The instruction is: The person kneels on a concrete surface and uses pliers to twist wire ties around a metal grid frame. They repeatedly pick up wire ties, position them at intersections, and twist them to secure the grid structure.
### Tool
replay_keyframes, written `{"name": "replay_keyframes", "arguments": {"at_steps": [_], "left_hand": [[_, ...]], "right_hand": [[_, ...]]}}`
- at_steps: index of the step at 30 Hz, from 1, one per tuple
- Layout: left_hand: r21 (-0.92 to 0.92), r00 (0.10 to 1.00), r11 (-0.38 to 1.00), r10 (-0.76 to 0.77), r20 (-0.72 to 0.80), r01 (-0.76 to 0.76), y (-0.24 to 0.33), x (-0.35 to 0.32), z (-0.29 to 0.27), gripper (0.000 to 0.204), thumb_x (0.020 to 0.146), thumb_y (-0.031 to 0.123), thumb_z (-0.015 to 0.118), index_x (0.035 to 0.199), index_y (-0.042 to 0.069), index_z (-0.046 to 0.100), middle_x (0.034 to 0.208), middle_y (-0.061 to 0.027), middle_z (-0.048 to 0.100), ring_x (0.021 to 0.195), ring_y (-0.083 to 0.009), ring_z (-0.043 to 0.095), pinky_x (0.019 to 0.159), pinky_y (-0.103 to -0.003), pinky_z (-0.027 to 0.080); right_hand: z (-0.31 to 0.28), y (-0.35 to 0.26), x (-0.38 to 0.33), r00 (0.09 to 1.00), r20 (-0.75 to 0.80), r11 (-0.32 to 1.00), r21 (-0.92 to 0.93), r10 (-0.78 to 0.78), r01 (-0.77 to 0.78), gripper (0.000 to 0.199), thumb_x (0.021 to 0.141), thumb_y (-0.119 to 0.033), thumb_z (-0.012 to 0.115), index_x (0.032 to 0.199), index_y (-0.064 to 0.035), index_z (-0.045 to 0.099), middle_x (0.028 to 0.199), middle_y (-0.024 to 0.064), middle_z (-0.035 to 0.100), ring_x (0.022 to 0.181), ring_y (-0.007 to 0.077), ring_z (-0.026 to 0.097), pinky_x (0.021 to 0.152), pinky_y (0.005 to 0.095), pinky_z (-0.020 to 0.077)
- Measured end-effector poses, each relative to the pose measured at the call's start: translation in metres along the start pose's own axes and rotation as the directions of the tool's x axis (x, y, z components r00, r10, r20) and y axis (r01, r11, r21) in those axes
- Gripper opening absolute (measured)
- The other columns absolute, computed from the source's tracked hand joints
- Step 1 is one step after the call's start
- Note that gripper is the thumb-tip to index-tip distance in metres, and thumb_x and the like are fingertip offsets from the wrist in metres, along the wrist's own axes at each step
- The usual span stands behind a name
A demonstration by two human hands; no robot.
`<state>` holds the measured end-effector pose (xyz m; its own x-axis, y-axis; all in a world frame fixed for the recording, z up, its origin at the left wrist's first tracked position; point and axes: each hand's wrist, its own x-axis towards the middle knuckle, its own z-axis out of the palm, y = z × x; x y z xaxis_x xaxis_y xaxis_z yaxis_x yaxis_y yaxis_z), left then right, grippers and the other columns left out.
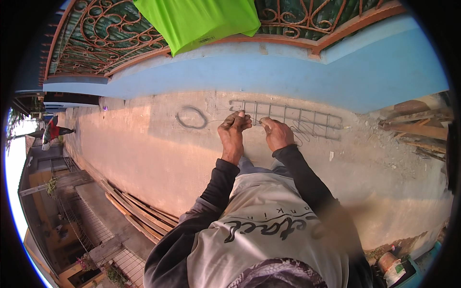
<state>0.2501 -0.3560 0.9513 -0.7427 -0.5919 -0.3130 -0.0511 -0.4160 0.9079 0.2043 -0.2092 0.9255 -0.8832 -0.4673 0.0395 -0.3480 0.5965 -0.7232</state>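
My left hand (232, 135) is raised before me, with thumb and fingers pinched on a thin dark wire. Close by on its right, my right hand (278, 134) is also closed in a pinch, at the same fine wire as far as I can make out. Beyond and below both hands a ladder-shaped rebar frame (300, 115) lies on the concrete, made of long bars with several crosspieces. Loose thin wire curls beside my right hand, over the frame's near side. To the left of my left hand a coil of wire (191, 117) rests on the ground.
A low blue wall (288, 72) with a rusty scrollwork fence (113, 29) runs along the far side. Bright green fabric (201, 21) hangs over it. Scrap boards (415, 127) lie at right, long planks (139, 211) at lower left. A person in red (54, 129) stands far left.
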Motion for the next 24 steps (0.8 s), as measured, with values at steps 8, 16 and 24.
{"name": "replay_keyframes", "arguments": {"at_steps": [8, 16, 24], "left_hand": [[-0.058, 0.945, 0.998, -0.008, 0.328, 0.028, 0.047, 0.033, -0.057, 0.021, 0.095, 0.017, 0.068, 0.098, -0.003, 0.068, 0.084, -0.0084, 0.066, 0.075, -0.0146, 0.060, 0.072, -0.028, 0.050], [0.176, 0.953, 0.972, 0.101, 0.284, -0.156, 0.101, 0.078, -0.126, 0.022, 0.093, 0.018, 0.071, 0.094, -0.003, 0.067, 0.080, -0.0086, 0.066, 0.070, -0.0161, 0.065, 0.068, -0.029, 0.054], [0.124, 0.977, 0.976, 0.163, 0.135, -0.180, 0.115, 0.123, -0.166, 0.020, 0.091, 0.014, 0.073, 0.094, -0.004, 0.066, 0.077, -0.0073, 0.066, 0.068, -0.0150, 0.064, 0.067, -0.028, 0.056]], "right_hand": [[-0.003, -0.008, 0.042, 0.556, 0.771, 0.355, 0.637, -0.311, -0.684, 0.019, 0.104, -0.022, 0.052, 0.102, -0.0047, 0.060, 0.065, -0.0032, 0.042, 0.059, 0.0086, 0.040, 0.060, 0.0295, 0.0410], [0.109, -0.066, 0.078, 0.846, 0.533, 0.812, 0.502, -0.018, -0.299, 0.015, 0.098, -0.014, 0.051, 0.106, -0.0041, 0.058, 0.079, 0.0064, 0.057, 0.077, 0.0219, 0.056, 0.074, 0.0352, 0.0457], [0.192, -0.156, 0.090, 0.987, -0.155, 0.975, 0.224, 0.040, -0.004, 0.012, 0.098, -0.012, 0.053, 0.106, -0.0048, 0.056, 0.096, 0.0209, 0.065, 0.093, 0.0428, 0.062, 0.079, 0.0464, 0.0473]]}}
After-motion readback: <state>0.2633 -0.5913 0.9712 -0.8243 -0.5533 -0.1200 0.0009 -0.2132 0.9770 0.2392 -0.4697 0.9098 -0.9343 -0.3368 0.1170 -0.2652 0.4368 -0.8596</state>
